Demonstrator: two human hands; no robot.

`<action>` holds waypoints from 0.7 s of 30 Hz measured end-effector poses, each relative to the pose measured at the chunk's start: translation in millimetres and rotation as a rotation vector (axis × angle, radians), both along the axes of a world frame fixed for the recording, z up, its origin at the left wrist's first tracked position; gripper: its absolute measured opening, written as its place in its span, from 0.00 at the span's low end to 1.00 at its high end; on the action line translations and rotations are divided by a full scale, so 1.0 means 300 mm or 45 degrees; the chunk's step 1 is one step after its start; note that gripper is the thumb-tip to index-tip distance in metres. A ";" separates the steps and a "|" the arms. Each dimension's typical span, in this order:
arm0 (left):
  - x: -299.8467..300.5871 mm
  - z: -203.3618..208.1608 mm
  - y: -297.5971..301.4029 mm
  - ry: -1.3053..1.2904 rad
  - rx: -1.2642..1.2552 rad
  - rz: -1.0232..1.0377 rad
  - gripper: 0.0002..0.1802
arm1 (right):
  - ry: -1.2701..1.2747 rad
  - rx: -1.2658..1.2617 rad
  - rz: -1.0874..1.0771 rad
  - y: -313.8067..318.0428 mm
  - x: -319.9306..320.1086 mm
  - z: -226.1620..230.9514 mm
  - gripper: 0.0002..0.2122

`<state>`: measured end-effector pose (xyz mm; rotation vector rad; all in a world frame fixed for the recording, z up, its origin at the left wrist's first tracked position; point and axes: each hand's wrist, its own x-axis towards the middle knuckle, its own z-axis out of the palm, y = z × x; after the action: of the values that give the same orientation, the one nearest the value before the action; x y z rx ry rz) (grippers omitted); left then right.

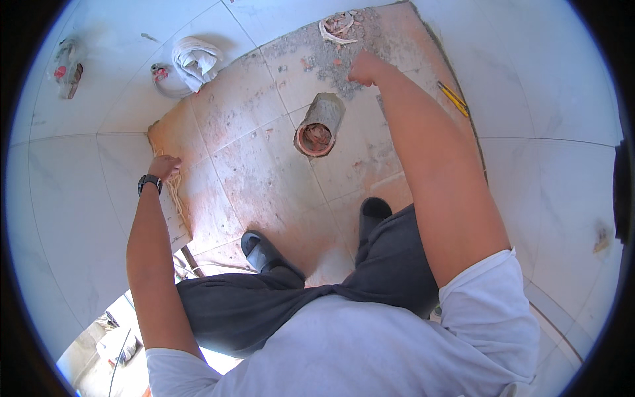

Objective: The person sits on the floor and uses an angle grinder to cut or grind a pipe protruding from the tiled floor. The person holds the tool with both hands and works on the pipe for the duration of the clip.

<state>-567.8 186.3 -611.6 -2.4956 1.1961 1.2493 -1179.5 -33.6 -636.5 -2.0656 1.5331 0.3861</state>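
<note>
Nearest to me, along the lower edge of the frame, are the person's white shirt [337, 351] and dark trousers [228, 308], with the legs set wide apart. Past the knees, 2 dark slippers [264, 257] stand on the dusty tiled floor [254, 162], 1 at lower centre-left and 1 just right of centre.

Farther along, at mid-left, the left hand [165, 167] has its fingers curled inward, a black watch [149, 183] on its wrist. Pale cord [176, 192] hangs just beside it; I cannot tell whether the fingers are pinching any of it.

At the centre, a round orange pipe mouth [301, 141] with reddish bits inside sits at the near end of a grey patch [328, 108] let into the tiles.

Beyond that, at upper centre, the right hand [364, 69] is bent down with its fingers folded; I cannot tell whether they grip anything. It is right by the grey and reddish rubble [319, 54], which spreads across the top of the floor. To its right lies a yellow-handled tool [454, 100] near the floor's edge.

A curved white strip [329, 36] rests on the rubble. Toward the upper left are a bundled white cloth [197, 61] and, farther left, a clear plastic bag [68, 74] with something red.
</note>
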 end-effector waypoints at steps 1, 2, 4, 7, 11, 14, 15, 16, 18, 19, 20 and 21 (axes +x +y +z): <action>0.006 0.002 0.020 0.035 0.025 -0.017 0.22 | -0.004 -0.007 -0.038 -0.004 0.000 0.004 0.14; 0.014 0.003 0.042 0.053 0.069 0.001 0.21 | -0.010 -0.015 -0.074 -0.006 -0.001 0.007 0.15; 0.023 -0.003 0.091 0.179 0.050 -0.010 0.19 | 0.037 -0.058 0.096 -0.017 -0.017 0.018 0.15; 0.045 -0.021 0.123 0.089 0.153 0.083 0.15 | 0.081 -0.065 0.137 -0.012 -0.052 0.029 0.15; 0.096 -0.080 0.104 0.027 0.234 0.176 0.13 | -0.076 0.087 -0.254 -0.002 -0.096 0.032 0.15; 0.125 -0.125 0.068 0.057 0.259 -0.016 0.13 | -0.066 0.034 -0.092 -0.022 -0.106 0.023 0.14; 0.122 -0.133 0.068 0.072 0.159 -0.014 0.13 | -0.025 -0.055 0.075 -0.023 -0.109 0.017 0.14; 0.108 -0.141 0.061 0.084 0.060 -0.015 0.13 | 0.069 -0.113 0.200 -0.031 -0.112 0.013 0.14; 0.080 -0.125 0.049 0.109 -0.020 -0.084 0.14 | 0.001 -0.045 0.128 -0.034 -0.119 0.003 0.13; 0.053 -0.119 0.031 0.123 -0.004 -0.149 0.14 | -0.007 0.004 0.077 -0.034 -0.123 -0.002 0.11; 0.031 -0.107 0.022 0.081 0.047 -0.193 0.14 | -0.015 0.050 0.024 -0.028 -0.127 -0.007 0.10; 0.012 -0.092 0.017 0.078 0.029 -0.214 0.15 | -0.022 0.092 -0.025 -0.025 -0.132 -0.009 0.09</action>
<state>-564.3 191.5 -639.3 -2.3011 1.3648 1.2966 -1219.2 -41.1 -639.1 -1.9925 1.5060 0.4092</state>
